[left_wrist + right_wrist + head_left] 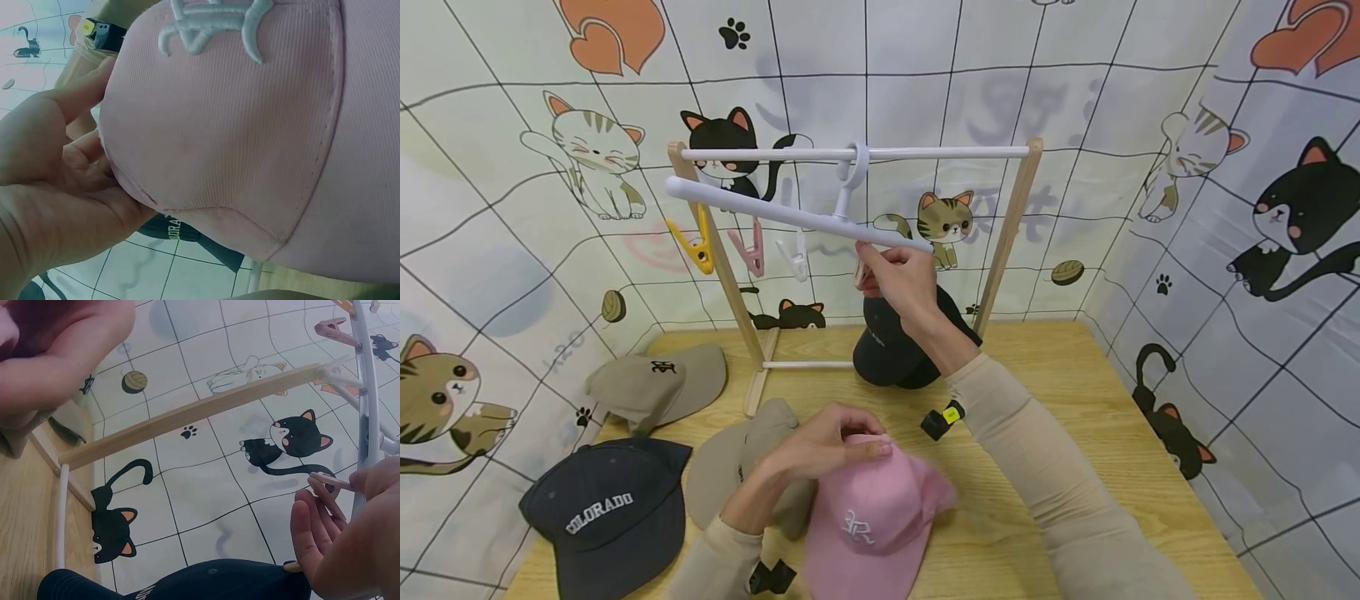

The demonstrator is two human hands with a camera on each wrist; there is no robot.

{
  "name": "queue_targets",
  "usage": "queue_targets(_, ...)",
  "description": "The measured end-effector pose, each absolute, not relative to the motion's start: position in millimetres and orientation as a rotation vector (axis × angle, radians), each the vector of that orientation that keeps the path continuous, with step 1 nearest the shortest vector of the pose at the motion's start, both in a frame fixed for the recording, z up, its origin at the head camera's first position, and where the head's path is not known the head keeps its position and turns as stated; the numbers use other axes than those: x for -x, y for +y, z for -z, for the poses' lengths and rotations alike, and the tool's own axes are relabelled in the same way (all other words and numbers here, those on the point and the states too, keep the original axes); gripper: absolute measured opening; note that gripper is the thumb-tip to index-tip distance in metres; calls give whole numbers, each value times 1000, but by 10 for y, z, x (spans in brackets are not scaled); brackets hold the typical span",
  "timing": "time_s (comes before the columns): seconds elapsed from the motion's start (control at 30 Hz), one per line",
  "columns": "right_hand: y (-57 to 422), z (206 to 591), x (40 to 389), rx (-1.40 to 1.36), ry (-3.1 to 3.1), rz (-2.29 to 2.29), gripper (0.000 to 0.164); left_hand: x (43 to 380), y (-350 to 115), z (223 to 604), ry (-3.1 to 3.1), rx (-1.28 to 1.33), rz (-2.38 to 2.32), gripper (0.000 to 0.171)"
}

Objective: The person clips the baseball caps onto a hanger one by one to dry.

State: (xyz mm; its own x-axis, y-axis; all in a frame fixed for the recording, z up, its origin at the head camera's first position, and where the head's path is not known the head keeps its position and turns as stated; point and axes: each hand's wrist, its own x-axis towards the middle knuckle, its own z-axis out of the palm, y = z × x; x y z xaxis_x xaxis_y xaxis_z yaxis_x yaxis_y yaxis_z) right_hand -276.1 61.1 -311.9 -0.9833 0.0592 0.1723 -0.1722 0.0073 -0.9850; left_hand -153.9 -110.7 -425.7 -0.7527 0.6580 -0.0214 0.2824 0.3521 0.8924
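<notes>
At far left I have a dark fabric cap lettered COLORADO, then a khaki embroidered cap and a plain-crowned beige cap. Above, a yellow plastic clip, a pink plastic clip and a white plastic clip hang from a tilted lilac tubular hanger. My left hand grips a pink cloth cap with white embroidery by its crown, thumb outside, fingers behind, at the wooden table's front centre. My right hand pinches a pale pink clip, fingertips nearly together, at the hanger's lower end, just above a black cap.
</notes>
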Motion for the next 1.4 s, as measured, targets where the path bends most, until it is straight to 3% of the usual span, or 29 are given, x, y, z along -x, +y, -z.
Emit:
queue_targets(0.77, 678, 3077, 2739, -189, -2164, -2128, 44, 1604, -1103, 4039, 2167, -1073, -1506, 10)
queue_targets(1.4, 731, 3058, 2729, -222, -2229, -2084, 44, 1764, -1130, 3819, 2220, -954, -1704, 13)
